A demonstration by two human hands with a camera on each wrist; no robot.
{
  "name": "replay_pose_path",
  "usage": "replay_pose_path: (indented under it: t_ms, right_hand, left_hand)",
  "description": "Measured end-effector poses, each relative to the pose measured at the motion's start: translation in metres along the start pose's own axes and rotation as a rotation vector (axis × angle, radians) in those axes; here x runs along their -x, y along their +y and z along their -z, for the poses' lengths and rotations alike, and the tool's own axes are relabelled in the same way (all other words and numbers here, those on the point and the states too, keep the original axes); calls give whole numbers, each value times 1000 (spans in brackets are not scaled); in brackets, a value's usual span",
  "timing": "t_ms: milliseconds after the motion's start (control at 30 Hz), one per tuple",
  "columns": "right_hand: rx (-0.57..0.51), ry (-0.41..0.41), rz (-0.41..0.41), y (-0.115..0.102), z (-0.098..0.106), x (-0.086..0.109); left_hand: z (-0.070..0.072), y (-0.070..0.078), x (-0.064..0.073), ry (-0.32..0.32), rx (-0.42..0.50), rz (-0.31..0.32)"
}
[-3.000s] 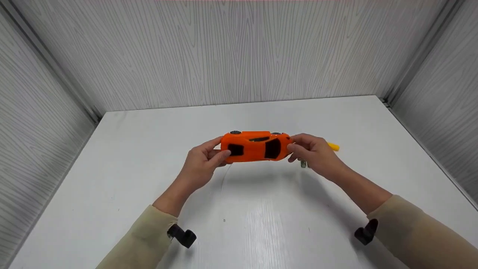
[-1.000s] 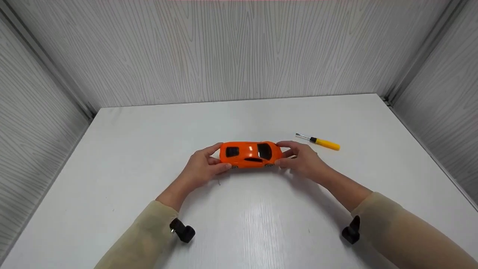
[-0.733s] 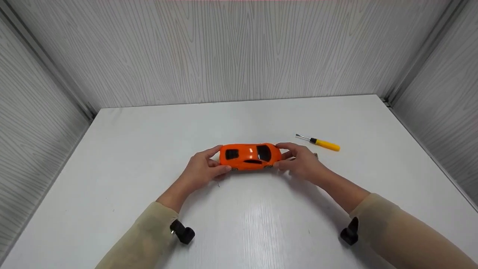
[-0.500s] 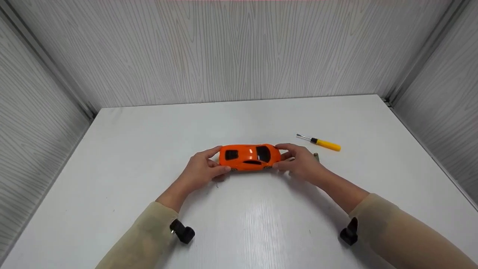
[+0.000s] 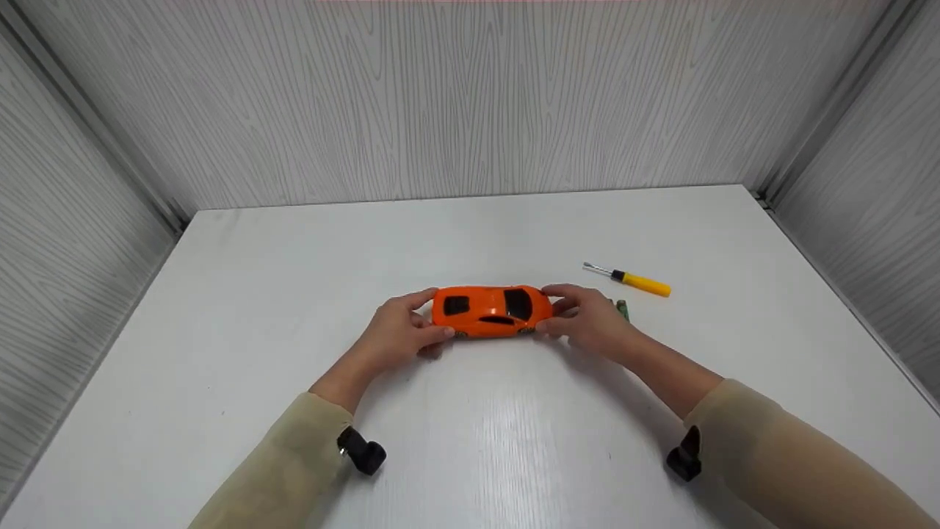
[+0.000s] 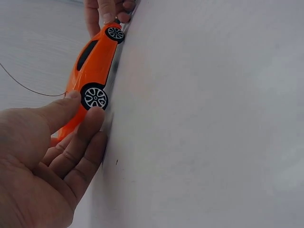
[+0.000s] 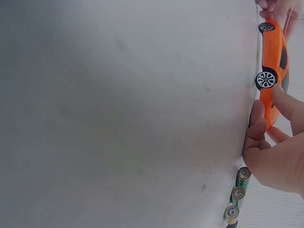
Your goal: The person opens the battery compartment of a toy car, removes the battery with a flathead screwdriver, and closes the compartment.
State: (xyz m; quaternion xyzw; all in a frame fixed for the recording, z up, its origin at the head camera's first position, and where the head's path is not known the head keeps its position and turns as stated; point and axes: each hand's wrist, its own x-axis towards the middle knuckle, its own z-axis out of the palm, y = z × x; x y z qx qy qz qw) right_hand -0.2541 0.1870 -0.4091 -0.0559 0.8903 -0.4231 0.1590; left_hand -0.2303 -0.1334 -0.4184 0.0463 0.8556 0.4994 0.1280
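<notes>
An orange toy car [image 5: 486,300] with dark windows stands level, wheels down, at or just above the white table. My left hand [image 5: 393,330] grips its left end, thumb on the near side and a finger on the far side. At the other end my right hand [image 5: 596,321] pinches the car the same way. Silver-spoked wheels show on the car [image 6: 97,66] in the left wrist view, where a thin wire [image 6: 33,89] runs from it. Close by the right hand lie several green batteries [image 7: 239,193], mostly hidden behind that hand in the head view.
A screwdriver [image 5: 642,283] with a yellow handle lies on the table [image 5: 477,455] beyond the right hand. Grey wood-grain panels [image 5: 470,103] rise at the back and both sides.
From a raised pose with its roof tilted towards me, the car has come down level to the table. It has since shifted slightly nearer. Both hands have kept hold of it.
</notes>
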Motion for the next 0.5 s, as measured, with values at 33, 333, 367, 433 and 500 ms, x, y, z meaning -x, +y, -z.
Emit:
replay_pose_path:
  t_ms: [33,333,367,433,500]
  right_hand:
    - [-1,-1,-3,0,0,0]
    - [-13,-6,18,1,1,3]
    - [-17,-4,26,2,2,4]
    - [-5,8,57,3,5,8]
    - [23,36,94,5,10,14]
  left_hand:
    - [0,0,0,-4,-3,7]
    - [2,1,0,-11,-64,36]
    - [2,1,1,-10,-72,31]
    - [4,0,4,-5,-84,20]
    - [7,-1,9,12,-103,0]
